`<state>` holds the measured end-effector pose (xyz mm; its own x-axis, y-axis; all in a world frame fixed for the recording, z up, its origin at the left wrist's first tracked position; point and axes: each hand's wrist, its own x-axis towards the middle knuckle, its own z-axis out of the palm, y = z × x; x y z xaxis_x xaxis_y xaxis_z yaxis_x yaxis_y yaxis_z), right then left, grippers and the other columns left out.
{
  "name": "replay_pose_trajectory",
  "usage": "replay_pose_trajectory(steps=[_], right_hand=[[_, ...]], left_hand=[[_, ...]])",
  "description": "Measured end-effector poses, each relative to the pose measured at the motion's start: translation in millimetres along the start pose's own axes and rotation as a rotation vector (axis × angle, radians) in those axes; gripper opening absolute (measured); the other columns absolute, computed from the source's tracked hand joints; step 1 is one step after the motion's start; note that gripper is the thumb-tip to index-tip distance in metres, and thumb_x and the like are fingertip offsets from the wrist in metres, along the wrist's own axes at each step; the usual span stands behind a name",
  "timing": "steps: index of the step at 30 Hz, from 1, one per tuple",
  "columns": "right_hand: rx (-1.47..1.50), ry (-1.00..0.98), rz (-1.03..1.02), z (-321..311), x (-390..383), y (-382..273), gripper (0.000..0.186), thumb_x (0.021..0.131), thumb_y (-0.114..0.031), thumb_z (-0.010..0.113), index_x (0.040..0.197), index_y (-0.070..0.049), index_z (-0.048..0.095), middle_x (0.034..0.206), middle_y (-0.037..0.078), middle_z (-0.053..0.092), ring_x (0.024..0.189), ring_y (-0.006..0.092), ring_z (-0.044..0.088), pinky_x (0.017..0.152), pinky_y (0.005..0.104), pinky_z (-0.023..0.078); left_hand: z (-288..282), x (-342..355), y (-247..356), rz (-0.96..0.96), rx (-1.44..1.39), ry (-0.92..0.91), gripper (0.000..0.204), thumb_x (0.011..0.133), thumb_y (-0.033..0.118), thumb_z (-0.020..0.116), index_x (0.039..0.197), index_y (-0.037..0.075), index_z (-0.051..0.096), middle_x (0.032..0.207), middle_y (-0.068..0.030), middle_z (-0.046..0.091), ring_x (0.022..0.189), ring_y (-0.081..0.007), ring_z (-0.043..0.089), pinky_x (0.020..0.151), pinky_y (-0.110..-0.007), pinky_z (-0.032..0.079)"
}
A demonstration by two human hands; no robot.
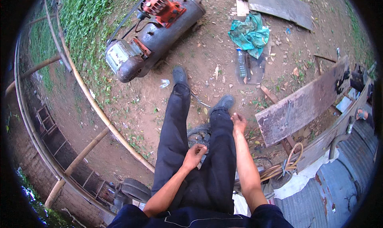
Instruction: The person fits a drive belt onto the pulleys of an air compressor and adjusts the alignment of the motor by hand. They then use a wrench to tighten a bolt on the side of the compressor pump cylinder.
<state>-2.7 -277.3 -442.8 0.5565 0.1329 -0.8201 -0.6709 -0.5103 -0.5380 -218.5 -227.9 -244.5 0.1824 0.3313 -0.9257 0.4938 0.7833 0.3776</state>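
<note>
My left hand point(194, 156) is over my lap between my dark-trousered legs point(171, 144), its fingers curled together, their contents hidden. Beneath it, between my shins, lies a dark grimy object point(198, 133), too obscured to identify. My right hand point(238, 122) hangs beside my right shin, its fingers loosely bent and apart, with nothing visible in them. My grey clogs point(179, 75) rest on the dirt. A thin rod point(199, 100) lies between my feet.
A compressor point(163, 36) stands ahead-left; bamboo railing point(83, 95) curves along the left. Teal cloth point(249, 34), a bottle point(241, 64) and boards point(275, 6) lie ahead. Right are a weathered plank bench point(295, 104), coiled hose point(291, 160), corrugated sheets point(343, 188) and someone else's hand point(362, 114).
</note>
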Motion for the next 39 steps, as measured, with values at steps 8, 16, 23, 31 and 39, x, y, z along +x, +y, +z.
replay_pose_trajectory(steps=[8, 16, 23, 31, 39], right_hand=[[-0.104, -0.127, -0.068, 140.7, 11.0, -46.4, 0.02, 0.09, -0.001, 0.061, 0.108, 0.008, 0.061, 0.101, 0.015, 0.065, 0.09, 0.021, 0.066, 0.078, 0.0291, 0.057], [-0.266, -0.278, -0.302, 304.6, 64.2, -124.7, 0.018, 0.096, -0.015, 0.058, 0.101, 0.003, 0.058, 0.086, 0.008, 0.065, 0.068, 0.0144, 0.064, 0.056, 0.0274, 0.053], [-0.311, -0.463, -0.582, 426.3, 162.5, -199.7, 0.021, 0.093, -0.016, 0.062, 0.108, -0.002, 0.065, 0.08, 0.006, 0.068, 0.07, 0.0124, 0.065, 0.062, 0.0274, 0.052], [-0.46, -0.602, -1.198, 495.2, 219.8, -255.3, 0.025, 0.09, -0.017, 0.067, 0.112, -0.007, 0.069, 0.093, 0.007, 0.072, 0.079, 0.0116, 0.067, 0.072, 0.0271, 0.053], [-0.383, -0.806, -1.682, 528.5, 259.4, -262.8, 0.015, 0.086, -0.014, 0.068, 0.099, -0.006, 0.071, 0.094, 0.011, 0.07, 0.084, 0.0225, 0.068, 0.076, 0.0338, 0.052]], left_hand=[[-79.8, 59.2, 59.5, -0.002, -0.1, -0.022, 0.024, 0.097, 0.023, 0.058, 0.105, 0.0, 0.059, 0.094, -0.0065, 0.066, 0.088, -0.0127, 0.061, 0.079, -0.028, 0.048], [-162.3, 173.9, 124.5, 0.11, -0.111, 0.088, 0.026, 0.095, 0.023, 0.059, 0.103, -0.002, 0.061, 0.089, -0.0068, 0.067, 0.084, -0.0126, 0.062, 0.078, -0.027, 0.049], [-170.4, 330.5, 215.2, 0.345, 0.111, 0.188, 0.031, 0.097, 0.028, 0.059, 0.105, -0.002, 0.06, 0.091, -0.0058, 0.066, 0.086, -0.0124, 0.061, 0.081, -0.028, 0.048], [-193.8, 344.6, 276.2, 0.63, 0.705, -0.103, 0.048, 0.092, 0.037, 0.058, 0.123, 0.0, 0.053, 0.11, -0.0229, 0.063, 0.106, -0.0384, 0.06, 0.09, -0.044, 0.047], [-219.6, 314.3, 271.7, 0.704, 1.05, 0.404, 0.056, 0.08, 0.03, 0.071, 0.127, 0.005, 0.054, 0.106, -0.0152, 0.064, 0.102, -0.0333, 0.06, 0.088, -0.04, 0.047]])
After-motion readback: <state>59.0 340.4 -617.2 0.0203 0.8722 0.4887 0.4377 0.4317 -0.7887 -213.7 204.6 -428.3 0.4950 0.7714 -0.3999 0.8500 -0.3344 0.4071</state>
